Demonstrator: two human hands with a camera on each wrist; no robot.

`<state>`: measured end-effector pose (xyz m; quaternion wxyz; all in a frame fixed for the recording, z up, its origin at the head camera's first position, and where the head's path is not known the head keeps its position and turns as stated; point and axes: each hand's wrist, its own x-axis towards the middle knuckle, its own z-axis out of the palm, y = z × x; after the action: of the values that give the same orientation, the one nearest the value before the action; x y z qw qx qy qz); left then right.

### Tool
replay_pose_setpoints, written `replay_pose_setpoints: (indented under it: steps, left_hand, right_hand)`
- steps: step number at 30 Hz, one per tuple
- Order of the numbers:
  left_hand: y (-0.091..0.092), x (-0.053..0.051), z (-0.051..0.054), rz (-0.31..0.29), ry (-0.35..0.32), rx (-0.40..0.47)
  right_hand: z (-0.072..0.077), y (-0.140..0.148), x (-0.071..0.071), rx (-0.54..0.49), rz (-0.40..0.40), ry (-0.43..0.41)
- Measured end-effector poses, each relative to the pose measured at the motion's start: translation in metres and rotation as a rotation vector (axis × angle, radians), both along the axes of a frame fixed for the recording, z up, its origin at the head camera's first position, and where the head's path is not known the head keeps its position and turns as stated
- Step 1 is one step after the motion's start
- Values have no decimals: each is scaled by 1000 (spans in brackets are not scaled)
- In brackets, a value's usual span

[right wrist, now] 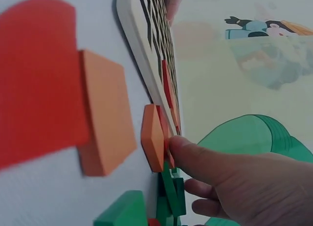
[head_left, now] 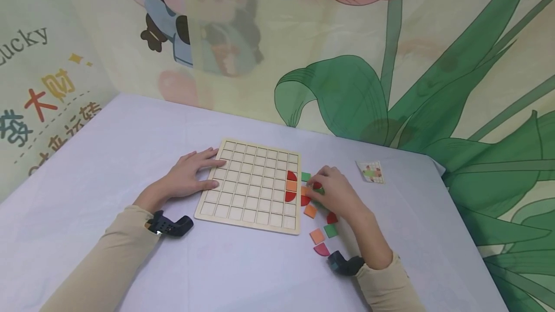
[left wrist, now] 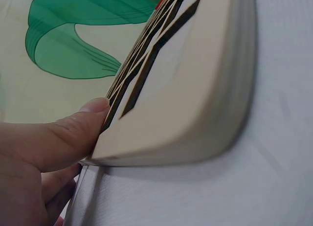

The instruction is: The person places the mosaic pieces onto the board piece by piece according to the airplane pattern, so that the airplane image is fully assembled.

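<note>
A square wooden grid board [head_left: 251, 184] lies on the table, a red quarter-circle tile [head_left: 292, 175], an orange square tile [head_left: 291, 186] and another red quarter-circle tile [head_left: 290, 197] set in its right column. My left hand [head_left: 191, 172] rests on the board's left edge, fingers spread; in the left wrist view the thumb [left wrist: 73, 135] lies along the rim. Beside the right edge, my right hand [head_left: 333, 190] reaches into loose tiles, bent fingers touching around an orange square tile [head_left: 304, 190]. In the right wrist view the thumb [right wrist: 188, 152] touches the tiles; whether it pinches one is hidden.
Loose tiles lie right of the board: green squares [head_left: 331, 230], orange squares [head_left: 317, 236] and red quarter-circles [head_left: 322, 250]. A small printed pattern card [head_left: 371, 172] sits farther right. A printed curtain [head_left: 338, 85] hangs behind the white-covered table [head_left: 243, 273].
</note>
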<state>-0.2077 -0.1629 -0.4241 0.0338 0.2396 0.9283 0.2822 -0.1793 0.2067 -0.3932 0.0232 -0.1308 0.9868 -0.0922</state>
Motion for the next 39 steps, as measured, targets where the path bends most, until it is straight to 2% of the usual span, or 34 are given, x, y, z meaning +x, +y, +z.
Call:
replay_pose_setpoints:
  steps: [5, 16, 19, 25, 32, 39]
  left_hand:
    - [-1, 1, 0, 7, -7, 3]
    - [-3, 3, 0, 13, -11, 15]
    - [-4, 3, 0, 14, -11, 17]
    - [-3, 4, 0, 20, -19, 13]
    - [-1, 4, 2, 18, -8, -2]
    - [2, 2, 1, 19, -4, -7]
  right_hand:
    - [-2, -4, -1, -15, -3, -36]
    - [-7, -6, -6, -129, -88, -82]
    - [-6, -6, -7, -169, -114, -52]
    - [0, -20, 1, -245, -166, 82]
    - [-3, -43, 11, -279, -133, 141]
    - [-10, -49, 11, -278, -121, 174]
